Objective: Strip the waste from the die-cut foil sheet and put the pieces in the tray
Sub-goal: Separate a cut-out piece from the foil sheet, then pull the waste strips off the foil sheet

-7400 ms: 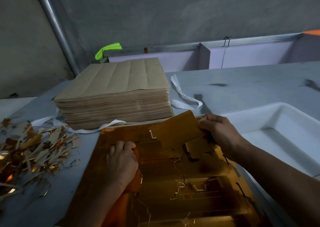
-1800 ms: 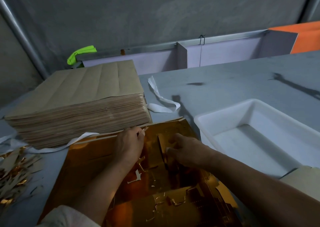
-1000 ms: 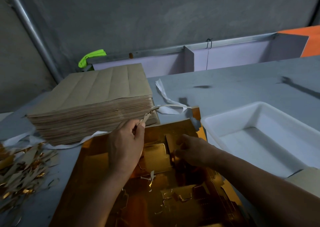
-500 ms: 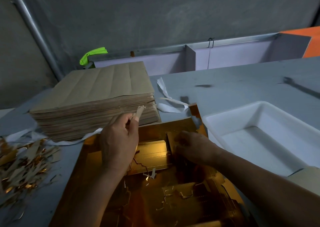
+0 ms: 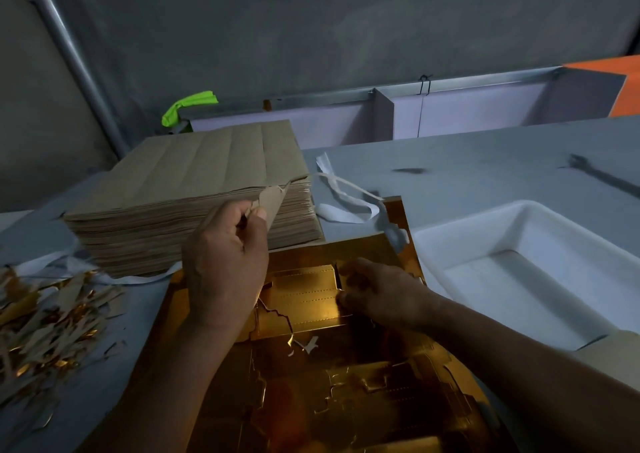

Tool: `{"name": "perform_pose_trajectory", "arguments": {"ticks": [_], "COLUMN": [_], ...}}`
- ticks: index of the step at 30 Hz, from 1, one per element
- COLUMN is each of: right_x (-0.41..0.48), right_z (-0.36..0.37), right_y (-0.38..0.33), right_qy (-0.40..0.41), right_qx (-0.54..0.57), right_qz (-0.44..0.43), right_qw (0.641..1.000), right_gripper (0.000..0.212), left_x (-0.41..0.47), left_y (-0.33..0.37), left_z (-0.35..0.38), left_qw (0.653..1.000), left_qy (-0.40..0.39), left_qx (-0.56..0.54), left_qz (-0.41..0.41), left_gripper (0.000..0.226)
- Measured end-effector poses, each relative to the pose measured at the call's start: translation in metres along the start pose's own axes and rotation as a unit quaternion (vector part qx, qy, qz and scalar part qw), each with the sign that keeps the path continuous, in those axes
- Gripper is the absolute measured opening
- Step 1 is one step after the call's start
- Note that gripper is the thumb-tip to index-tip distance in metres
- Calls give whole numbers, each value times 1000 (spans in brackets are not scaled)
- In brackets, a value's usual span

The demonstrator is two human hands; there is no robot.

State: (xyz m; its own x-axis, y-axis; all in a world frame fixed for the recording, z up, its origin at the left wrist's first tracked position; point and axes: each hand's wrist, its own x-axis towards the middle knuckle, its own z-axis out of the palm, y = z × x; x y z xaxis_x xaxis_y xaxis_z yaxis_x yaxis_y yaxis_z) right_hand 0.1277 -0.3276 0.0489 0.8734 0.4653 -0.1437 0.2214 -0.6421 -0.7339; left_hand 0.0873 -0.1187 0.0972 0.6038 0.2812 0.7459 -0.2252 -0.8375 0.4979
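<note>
Fingers (image 5: 258,218) of left hand (image 5: 225,265) pinch waste strip (image 5: 272,199), tip pointing up-right.

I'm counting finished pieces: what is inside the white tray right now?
In the white tray, nothing lies on the floor that shows. Its near corner is covered by a tan sheet, and its right end runs out of frame, so anything there cannot be seen.

One wide-angle camera worn on the person's head looks forward and down from close above the gold foil sheet (image 5: 346,400), which fills the lower middle. The bench (image 5: 485,182) stretches beyond the sheet to the grey wall (image 5: 311,30). Both arms (image 5: 519,366) enter from the bottom edge.
</note>
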Motion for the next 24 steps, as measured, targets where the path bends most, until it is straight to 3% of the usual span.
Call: {"name": "perform_pose_trajectory", "arguments": {"ticks": [5, 12, 16, 20, 24], "right_x": [-2, -5, -7, -6, -7], "right_z": [-1, -5, -8, -9, -9], "right_y": [-4, -7, -7, -8, -9], "right_qy": [-13, -46, -65, -79, -85], "right_qx": [58, 109, 122, 129, 109], "right_qz": [5, 12, 17, 32, 33], "right_qw": [998, 993, 990, 988, 990], "right_gripper": [47, 5, 10, 13, 15], "left_x": [4, -10, -24, -38, -49], "left_y": [4, 12, 13, 10, -7], "left_z": [-5, 4, 11, 17, 28], "left_qw": [1000, 999, 991, 972, 970], "left_qy": [10, -36, -99, -188, -203], "left_qx": [-27, -38, -87, -142, -121], "left_qz": [2, -10, -20, -15, -48], "left_gripper": [22, 17, 15, 30, 23]}}
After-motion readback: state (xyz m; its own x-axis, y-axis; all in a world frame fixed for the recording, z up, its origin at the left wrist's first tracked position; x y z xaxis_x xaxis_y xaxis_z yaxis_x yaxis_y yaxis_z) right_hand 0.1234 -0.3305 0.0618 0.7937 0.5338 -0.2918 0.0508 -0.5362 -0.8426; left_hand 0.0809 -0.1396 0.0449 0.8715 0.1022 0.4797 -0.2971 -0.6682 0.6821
